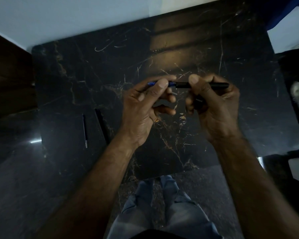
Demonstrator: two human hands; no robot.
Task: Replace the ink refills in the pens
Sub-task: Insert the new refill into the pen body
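A blue pen part is pinched between the thumb and fingers of the left hand. A black barrel is gripped by the curled fingers of the right hand. They are held end to end above the middle of the table. A thin refill and a black pen are laid at the near left.

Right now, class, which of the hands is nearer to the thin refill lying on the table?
Left. The left hand grips the pen just right of the refill; the right hand grips it farther right, beyond the left.
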